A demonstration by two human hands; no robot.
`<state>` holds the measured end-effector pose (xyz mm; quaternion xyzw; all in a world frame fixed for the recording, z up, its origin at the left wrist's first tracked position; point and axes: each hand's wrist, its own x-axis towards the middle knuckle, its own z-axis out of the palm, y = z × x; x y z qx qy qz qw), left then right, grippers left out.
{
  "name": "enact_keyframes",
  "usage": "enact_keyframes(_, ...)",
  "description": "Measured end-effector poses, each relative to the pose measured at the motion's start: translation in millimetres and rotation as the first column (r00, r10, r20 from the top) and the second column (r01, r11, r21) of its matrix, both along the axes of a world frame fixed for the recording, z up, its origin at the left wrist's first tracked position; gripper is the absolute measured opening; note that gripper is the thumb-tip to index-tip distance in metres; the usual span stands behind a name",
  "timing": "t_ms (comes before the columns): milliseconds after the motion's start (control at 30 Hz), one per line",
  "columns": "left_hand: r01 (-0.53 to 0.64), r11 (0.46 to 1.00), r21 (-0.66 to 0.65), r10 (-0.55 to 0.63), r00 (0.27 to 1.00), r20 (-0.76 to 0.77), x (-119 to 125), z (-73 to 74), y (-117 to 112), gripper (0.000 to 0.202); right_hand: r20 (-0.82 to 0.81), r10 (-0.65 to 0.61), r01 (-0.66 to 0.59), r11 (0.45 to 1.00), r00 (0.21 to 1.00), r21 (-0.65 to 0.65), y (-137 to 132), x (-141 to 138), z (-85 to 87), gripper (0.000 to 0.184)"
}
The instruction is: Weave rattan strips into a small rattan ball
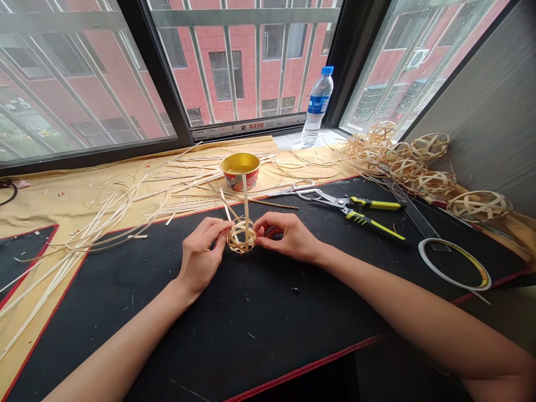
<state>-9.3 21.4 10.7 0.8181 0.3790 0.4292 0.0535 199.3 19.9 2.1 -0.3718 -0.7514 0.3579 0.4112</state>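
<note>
Fingers of the left hand (201, 252) and right hand (288, 237) grip from either side a small round ball of woven pale bamboo strips (242, 239), its long straight strip (245, 195) standing upright between them.

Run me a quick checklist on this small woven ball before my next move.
1. Left hand pinching the woven strip ball: ok.
2. Right hand gripping the ball's other side: ok.
3. Upright strip standing clear of the ball: ok.
4. Strip ends under the fingers secure: cannot tell, fingers hide them.
5. Yellow-handled pliers on the black mat, near the right hand: ok.
6. Loose strips available on the yellow cloth: ok.
</note>
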Motion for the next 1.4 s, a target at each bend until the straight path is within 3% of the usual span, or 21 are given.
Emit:
enact_keyframes(333,0.018,0.999,0.034,-0.017,0.999,-0.027,1.4,-0.8,-2.6,0.027,0.028,-0.105,0.101,0.988,0.994,0.117,-1.4,-4.6,-3.6,0.015)
enact_keyframes(500,0.065,0.993,0.103,-0.055,0.994,-0.091,-0.9,-4.3,-1.3,0.038,-0.081,0.012,-0.019,0.996,0.997,-0.082,1.8,-0.2,-2.9,0.012)
enact_keyframes(667,0.106,0.985,0.138,-0.084,0.984,-0.157,-3.6,-4.5,-0.2,0.043,-0.142,0.157,-0.192,0.940,0.977,-0.280,7.6,11.3,4.3,0.013)
enact_keyframes(1067,0.170,0.972,0.160,-0.118,0.950,-0.290,-6.1,1.3,-4.3,0.049,-0.229,0.189,-0.272,0.866,0.955,-0.419,13.3,12.6,6.0,0.035)
enact_keyframes(1400,0.211,0.967,0.145,-0.160,0.940,-0.302,-6.2,2.0,-4.0,0.052,-0.197,0.163,-0.217,0.930,0.967,-0.295,10.1,14.8,11.5,0.028)
